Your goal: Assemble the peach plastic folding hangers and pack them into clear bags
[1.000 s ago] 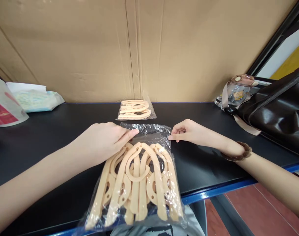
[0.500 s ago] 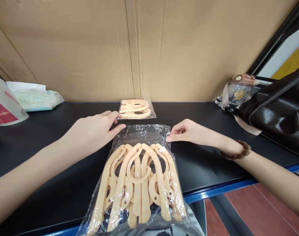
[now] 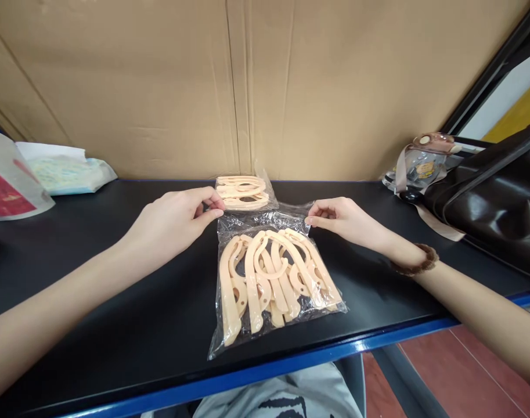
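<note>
A clear plastic bag (image 3: 265, 220) lies on the black tabletop in front of me, with several cream folding hangers (image 3: 273, 273) inside. My left hand (image 3: 184, 217) pinches the bag's far left corner between thumb and fingers. At the far right corner, my right hand (image 3: 341, 220) pinches the film in the same way. Just beyond the bag is a second clear packet of cream hangers (image 3: 242, 193), lying flat near the cardboard; the far edge of the nearer bag reaches up to it.
A cardboard wall (image 3: 343, 87) closes off the back of the black table (image 3: 160, 342). Left stand a white-and-red container (image 3: 12, 180) and a pack of tissues (image 3: 71, 168). On the right are a clear bottle with a strap (image 3: 425, 165) and a dark leather bag (image 3: 495, 191).
The bag of hangers has moved away from me and now rests fully on the table. My left hand has closed on its corner; my right hand has moved slightly farther off with it.
</note>
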`<control>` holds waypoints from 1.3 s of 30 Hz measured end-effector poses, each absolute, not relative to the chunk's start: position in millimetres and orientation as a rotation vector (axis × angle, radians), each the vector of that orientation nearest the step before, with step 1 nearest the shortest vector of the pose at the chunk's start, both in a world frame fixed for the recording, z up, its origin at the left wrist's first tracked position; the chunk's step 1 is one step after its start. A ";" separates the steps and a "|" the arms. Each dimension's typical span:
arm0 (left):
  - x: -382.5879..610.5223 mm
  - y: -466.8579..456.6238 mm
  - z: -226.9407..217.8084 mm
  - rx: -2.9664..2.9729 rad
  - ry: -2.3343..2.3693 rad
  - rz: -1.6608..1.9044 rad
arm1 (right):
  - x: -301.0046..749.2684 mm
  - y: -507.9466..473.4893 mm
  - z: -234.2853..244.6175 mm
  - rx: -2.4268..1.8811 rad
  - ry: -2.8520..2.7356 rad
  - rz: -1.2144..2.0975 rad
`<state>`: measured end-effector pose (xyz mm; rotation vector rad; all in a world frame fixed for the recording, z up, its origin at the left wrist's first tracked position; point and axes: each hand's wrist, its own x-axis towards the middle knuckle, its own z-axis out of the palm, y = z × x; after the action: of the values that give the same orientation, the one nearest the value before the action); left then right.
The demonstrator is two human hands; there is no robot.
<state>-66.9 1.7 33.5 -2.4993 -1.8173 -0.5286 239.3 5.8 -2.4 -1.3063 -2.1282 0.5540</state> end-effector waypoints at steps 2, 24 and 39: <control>-64.3 -1.0 34.7 -2.551 -1.771 -0.561 | 238.3 4.1 -1.0 -1.280 -2.152 0.479; -61.4 3.1 14.7 -3.179 -2.278 -0.817 | 229.7 1.3 2.5 -0.997 -1.639 1.111; -60.6 8.8 16.6 -3.243 -1.982 -0.915 | 237.7 7.4 -4.3 -1.090 -1.953 0.557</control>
<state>-60.6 8.8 16.6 -3.2430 -1.9820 -0.9146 237.7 7.4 -4.3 -1.0895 -1.9527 0.5572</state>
